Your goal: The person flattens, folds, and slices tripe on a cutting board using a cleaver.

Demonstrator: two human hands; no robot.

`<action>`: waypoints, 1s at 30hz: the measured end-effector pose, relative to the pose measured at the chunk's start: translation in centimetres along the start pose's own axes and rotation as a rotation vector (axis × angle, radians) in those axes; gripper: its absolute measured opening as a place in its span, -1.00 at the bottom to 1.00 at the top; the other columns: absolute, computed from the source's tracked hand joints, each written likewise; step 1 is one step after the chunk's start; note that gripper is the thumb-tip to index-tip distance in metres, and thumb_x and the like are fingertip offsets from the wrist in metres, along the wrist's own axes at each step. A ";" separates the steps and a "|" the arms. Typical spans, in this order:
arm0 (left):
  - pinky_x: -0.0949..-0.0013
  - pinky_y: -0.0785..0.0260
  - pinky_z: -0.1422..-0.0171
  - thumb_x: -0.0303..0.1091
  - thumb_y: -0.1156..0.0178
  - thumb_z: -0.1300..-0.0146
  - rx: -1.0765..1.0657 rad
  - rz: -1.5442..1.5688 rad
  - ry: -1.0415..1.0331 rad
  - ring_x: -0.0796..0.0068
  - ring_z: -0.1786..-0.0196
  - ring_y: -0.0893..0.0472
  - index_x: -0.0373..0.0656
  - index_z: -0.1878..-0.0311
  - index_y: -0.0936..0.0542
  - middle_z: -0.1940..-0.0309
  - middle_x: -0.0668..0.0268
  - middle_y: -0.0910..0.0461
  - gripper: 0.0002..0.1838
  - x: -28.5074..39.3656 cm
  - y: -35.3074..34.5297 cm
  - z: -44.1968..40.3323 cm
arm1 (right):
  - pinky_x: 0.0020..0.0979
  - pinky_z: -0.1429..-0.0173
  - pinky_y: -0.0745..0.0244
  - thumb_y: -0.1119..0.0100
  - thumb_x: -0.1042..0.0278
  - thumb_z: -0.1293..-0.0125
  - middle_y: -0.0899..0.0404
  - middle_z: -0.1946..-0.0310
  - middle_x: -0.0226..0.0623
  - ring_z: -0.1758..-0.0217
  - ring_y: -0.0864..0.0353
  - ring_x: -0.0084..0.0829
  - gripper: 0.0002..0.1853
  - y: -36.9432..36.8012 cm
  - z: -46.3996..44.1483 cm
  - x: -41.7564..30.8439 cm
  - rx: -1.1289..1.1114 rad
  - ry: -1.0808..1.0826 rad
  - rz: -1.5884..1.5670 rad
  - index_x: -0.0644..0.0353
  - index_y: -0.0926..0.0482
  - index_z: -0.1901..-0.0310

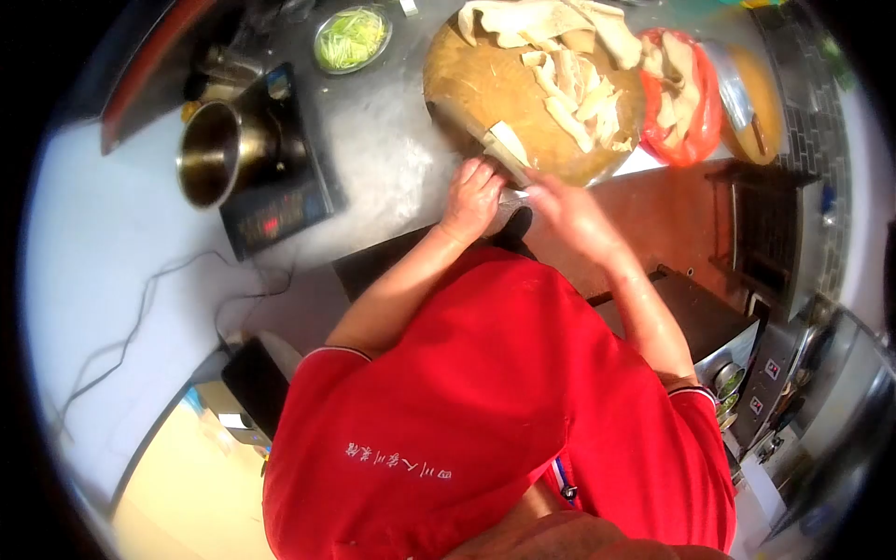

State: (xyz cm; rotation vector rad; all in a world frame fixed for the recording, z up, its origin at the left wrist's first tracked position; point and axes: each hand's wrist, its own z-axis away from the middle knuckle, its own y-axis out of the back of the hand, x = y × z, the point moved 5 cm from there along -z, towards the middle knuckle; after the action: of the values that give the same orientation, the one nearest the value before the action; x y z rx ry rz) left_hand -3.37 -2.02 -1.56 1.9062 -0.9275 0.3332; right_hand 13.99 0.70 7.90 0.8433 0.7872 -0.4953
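My right hand (566,215) is closed around the handle of a knife (510,170), whose blade points up and left over the near edge of a round wooden chopping board (467,79). Beside the blade, my left hand (473,198) has its fingers curled in at the board's edge; what they press on is mostly hidden. A small pale cut piece (508,140) lies right by the blade. Farther back on the board are a heap of cream-coloured strips (581,93) and larger floppy sheets (532,21) of similar stuff, whose kind I cannot make out.
Right of the board sits a red plastic bag (689,131) with more pale pieces. Beyond it, a broad blade (731,89) rests on another round board (754,70). At left are a metal pot (207,154), a black induction cooker (280,210) and a dish of green shreds (351,40).
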 end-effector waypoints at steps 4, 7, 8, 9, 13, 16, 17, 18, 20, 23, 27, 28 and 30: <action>0.03 -0.51 -0.30 -0.56 -0.39 -0.14 0.029 0.030 -0.025 0.06 -0.15 -0.63 -0.21 0.08 -0.71 -0.02 0.18 -0.66 -0.75 0.3 0.9 -0.7 | -0.18 -0.50 -0.47 -0.11 -0.11 -0.65 -0.63 -0.33 0.18 -0.45 -0.63 -0.07 -0.35 5.1 1.4 1.4 0.118 -0.253 -0.015 0.30 -0.49 -0.47; 0.02 -0.52 -0.28 -0.55 -0.39 -0.14 0.051 -0.017 -0.018 0.04 -0.15 -0.63 -0.21 0.08 -0.71 -0.02 0.16 -0.65 -0.75 0.3 1.2 -0.9 | -0.15 -0.52 -0.45 -0.09 -0.15 -0.65 -0.60 -0.36 0.20 -0.48 -0.60 -0.06 -0.33 4.1 3.5 1.0 0.102 -0.139 0.027 0.30 -0.48 -0.48; 0.02 -0.53 -0.28 -0.53 -0.38 -0.15 0.058 -0.042 -0.012 0.03 -0.15 -0.63 -0.21 0.08 -0.70 -0.02 0.15 -0.65 -0.76 0.3 1.2 -0.9 | -0.15 -0.56 -0.42 -0.08 -0.13 -0.66 -0.58 -0.38 0.22 -0.52 -0.55 -0.03 -0.34 2.7 4.3 -0.1 0.057 -0.097 0.026 0.29 -0.46 -0.49; 0.00 -0.53 -0.27 -0.53 -0.38 -0.14 0.035 -0.039 -0.008 0.01 -0.15 -0.64 -0.21 0.07 -0.71 -0.03 0.13 -0.65 -0.74 0.0 1.1 -0.9 | -0.08 -0.47 -0.52 -0.09 -0.09 -0.66 -0.63 -0.27 0.27 -0.40 -0.64 0.10 -0.35 1.3 5.0 -0.5 0.046 -0.009 0.083 0.30 -0.44 -0.50; -0.07 -0.55 -0.22 -0.51 -0.37 -0.13 0.023 0.042 -0.049 -0.08 -0.10 -0.67 -0.19 -0.05 -0.70 -0.02 0.08 -0.70 -0.63 -1.1 1.2 -0.8 | 0.04 -0.11 -0.64 -0.14 -0.02 -0.64 -0.72 0.08 0.27 -0.03 -0.74 0.25 -0.40 -1.7 7.4 -0.7 -0.004 0.022 0.129 0.27 -0.40 -0.47; -0.06 -0.56 -0.22 -0.51 -0.36 -0.17 0.039 0.122 -0.061 -0.08 -0.09 -0.68 -0.19 -0.08 -0.70 -0.01 0.09 -0.71 -0.63 -1.2 1.5 -1.0 | 0.06 0.01 -0.65 -0.16 0.00 -0.62 -0.74 0.17 0.23 0.06 -0.74 0.27 -0.40 -2.1 8.3 0.2 -0.003 0.021 0.166 0.24 -0.36 -0.48; -0.04 -0.56 -0.22 -0.50 -0.36 -0.18 0.039 0.128 -0.064 -0.07 -0.10 -0.69 -0.20 -0.08 -0.70 -0.02 0.10 -0.71 -0.64 -1.5 1.3 -0.6 | 0.07 0.02 -0.65 -0.17 0.00 -0.62 -0.74 0.18 0.22 0.07 -0.74 0.27 -0.39 -2.2 8.5 0.5 -0.015 0.008 0.184 0.23 -0.34 -0.49; -0.03 -0.57 -0.22 -0.50 -0.36 -0.20 0.039 0.135 -0.065 -0.06 -0.10 -0.69 -0.20 -0.09 -0.70 -0.03 0.10 -0.72 -0.65 -1.8 1.2 -0.2 | 0.07 0.03 -0.64 -0.17 0.00 -0.62 -0.74 0.19 0.22 0.08 -0.74 0.27 -0.38 -2.3 8.6 0.6 -0.029 -0.002 0.203 0.23 -0.32 -0.50; -0.02 -0.57 -0.23 -0.48 -0.37 -0.22 0.025 0.183 -0.020 -0.04 -0.12 -0.70 -0.22 -0.09 -0.70 -0.05 0.10 -0.72 -0.65 -2.5 1.0 0.5 | 0.09 0.05 -0.64 -0.17 0.01 -0.62 -0.74 0.19 0.21 0.10 -0.74 0.28 -0.36 -2.7 8.6 0.7 -0.059 -0.023 0.240 0.22 -0.29 -0.52; -0.01 -0.58 -0.24 -0.45 -0.39 -0.22 0.014 0.223 -0.015 -0.03 -0.14 -0.71 -0.22 -0.11 -0.71 -0.07 0.10 -0.73 -0.64 -3.1 1.4 0.4 | 0.10 0.04 -0.63 -0.17 -0.01 -0.62 -0.74 0.19 0.20 0.10 -0.73 0.28 -0.35 -3.5 8.1 1.2 -0.066 -0.029 0.239 0.21 -0.26 -0.53; 0.00 -0.58 -0.26 -0.39 -0.45 -0.18 -0.032 0.295 -0.080 -0.05 -0.15 -0.71 -0.18 -0.13 -0.71 -0.08 0.11 -0.74 -0.59 -2.0 2.5 -1.3 | 0.13 0.03 -0.62 -0.16 -0.01 -0.63 -0.75 0.17 0.17 0.10 -0.73 0.28 -0.34 -4.4 7.8 1.5 -0.081 -0.046 0.172 0.20 -0.25 -0.54; 0.00 -0.57 -0.27 -0.38 -0.46 -0.17 -0.053 0.296 -0.073 -0.06 -0.16 -0.70 -0.17 -0.14 -0.72 -0.09 0.12 -0.74 -0.58 -2.4 2.0 -0.8 | 0.13 0.03 -0.61 -0.17 -0.01 -0.62 -0.75 0.17 0.16 0.10 -0.73 0.28 -0.33 -4.5 8.0 1.7 -0.094 -0.054 0.175 0.20 -0.24 -0.55; -0.01 -0.56 -0.30 -0.36 -0.49 -0.15 -0.096 0.300 -0.059 -0.06 -0.17 -0.70 -0.14 -0.14 -0.73 -0.10 0.12 -0.74 -0.56 -3.0 1.2 0.2 | 0.14 0.03 -0.61 -0.17 -0.01 -0.62 -0.75 0.17 0.15 0.11 -0.72 0.28 -0.32 -4.8 8.5 1.7 -0.117 -0.076 0.178 0.20 -0.23 -0.56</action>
State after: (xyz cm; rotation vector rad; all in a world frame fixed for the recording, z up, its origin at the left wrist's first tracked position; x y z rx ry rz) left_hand -6.31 -1.10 -2.65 1.6976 -1.2502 0.4029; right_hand 15.33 -9.10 7.83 0.7735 0.6581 -0.3181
